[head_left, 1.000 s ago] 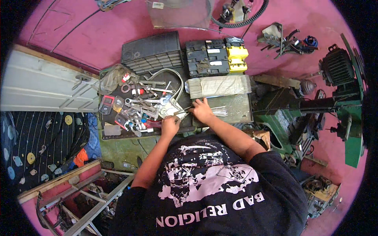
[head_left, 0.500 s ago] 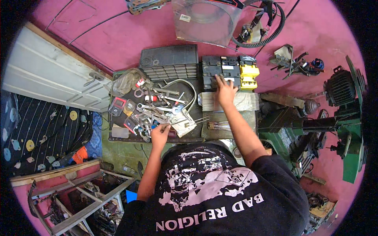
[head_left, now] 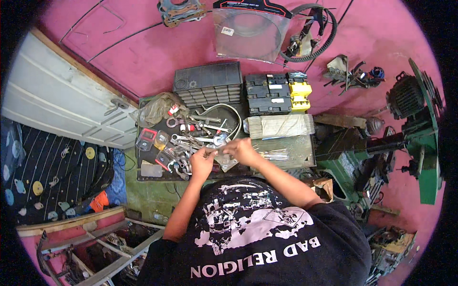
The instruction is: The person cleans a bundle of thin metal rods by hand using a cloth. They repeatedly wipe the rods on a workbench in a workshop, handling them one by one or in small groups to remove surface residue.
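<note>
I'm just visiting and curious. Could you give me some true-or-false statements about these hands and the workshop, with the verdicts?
1. The left hand and right hand are close together. True.
2. The right hand rests on the black batteries. False: it is beside the left hand, nearer the person.
3. Yellow batteries stand right of the black ones. True.
4. The drill press is on the person's left. False: on the right.
5. The wall is blue. False: pink.

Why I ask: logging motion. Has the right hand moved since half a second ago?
Yes: the right hand moved away from the batteries, down-left in the view.
</note>
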A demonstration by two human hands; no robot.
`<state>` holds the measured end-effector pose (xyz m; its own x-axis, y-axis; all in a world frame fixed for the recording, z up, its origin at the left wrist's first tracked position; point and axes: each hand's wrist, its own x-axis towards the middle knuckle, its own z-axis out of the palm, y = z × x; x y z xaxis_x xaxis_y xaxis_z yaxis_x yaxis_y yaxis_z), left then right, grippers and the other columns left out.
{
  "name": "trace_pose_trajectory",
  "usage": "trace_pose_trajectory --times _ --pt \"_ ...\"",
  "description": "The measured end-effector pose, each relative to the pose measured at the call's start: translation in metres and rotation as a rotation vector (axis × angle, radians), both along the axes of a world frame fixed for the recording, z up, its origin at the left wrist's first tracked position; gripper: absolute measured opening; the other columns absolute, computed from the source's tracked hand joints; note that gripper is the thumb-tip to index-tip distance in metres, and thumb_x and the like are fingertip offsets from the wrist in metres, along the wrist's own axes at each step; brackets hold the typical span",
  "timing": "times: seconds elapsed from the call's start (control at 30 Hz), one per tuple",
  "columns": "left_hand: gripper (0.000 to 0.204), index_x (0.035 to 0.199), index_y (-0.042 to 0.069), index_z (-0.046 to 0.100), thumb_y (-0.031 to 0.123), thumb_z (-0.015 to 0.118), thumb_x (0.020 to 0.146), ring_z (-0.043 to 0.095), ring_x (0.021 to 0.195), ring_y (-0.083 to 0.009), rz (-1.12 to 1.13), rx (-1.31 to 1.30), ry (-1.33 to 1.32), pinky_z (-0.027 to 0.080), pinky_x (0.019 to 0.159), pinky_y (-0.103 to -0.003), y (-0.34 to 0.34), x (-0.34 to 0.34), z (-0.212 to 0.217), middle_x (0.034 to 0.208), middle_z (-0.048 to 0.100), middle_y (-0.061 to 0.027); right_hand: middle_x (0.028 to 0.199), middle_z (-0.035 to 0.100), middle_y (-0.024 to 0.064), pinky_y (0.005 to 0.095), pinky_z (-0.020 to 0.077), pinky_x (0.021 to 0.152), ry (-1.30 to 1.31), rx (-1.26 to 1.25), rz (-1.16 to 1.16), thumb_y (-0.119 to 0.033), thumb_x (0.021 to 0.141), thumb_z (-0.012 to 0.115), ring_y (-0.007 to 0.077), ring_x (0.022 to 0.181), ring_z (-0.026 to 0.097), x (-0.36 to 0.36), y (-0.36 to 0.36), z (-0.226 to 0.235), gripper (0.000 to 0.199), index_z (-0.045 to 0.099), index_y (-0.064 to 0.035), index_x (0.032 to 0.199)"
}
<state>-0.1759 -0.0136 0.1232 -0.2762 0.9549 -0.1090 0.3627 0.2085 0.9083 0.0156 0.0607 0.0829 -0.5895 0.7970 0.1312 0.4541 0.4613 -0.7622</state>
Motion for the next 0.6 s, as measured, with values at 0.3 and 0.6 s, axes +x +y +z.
trace_pose_trajectory --times 0.3,0.6 --pt "0.008 0.084 -0.002 0.071 0.006 0.074 0.084 0.065 0.068 -0.0153 -0.031 0.058 -0.045 0.051 0.066 -0.032 -0.002 0.007 -0.029 0.078 0.073 -0.0101 0.08 0.069 0.0021 0.0444 0.0353 0.081 -0.227 0.057 -0.115 -0.034 0.089 0.067 0.0235 0.088 0.062 -0.003 -0.048 0.013 0.015 0.076 -0.0234 0.094" --pt "0.014 0.087 -0.001 0.07 0.012 0.072 0.09 0.061 0.073 -0.0151 0.338 0.072 0.001 0.048 0.07 -0.031 0.007 -0.075 -0.049 0.079 0.069 -0.0057 0.094 0.071 0.0084 0.0519 0.0365 0.089 -0.539 -0.024 -0.068 -0.034 0.093 0.061 0.0271 0.101 0.061 0.038 -0.051 -0.004 0.021 0.075 -0.019 0.098"
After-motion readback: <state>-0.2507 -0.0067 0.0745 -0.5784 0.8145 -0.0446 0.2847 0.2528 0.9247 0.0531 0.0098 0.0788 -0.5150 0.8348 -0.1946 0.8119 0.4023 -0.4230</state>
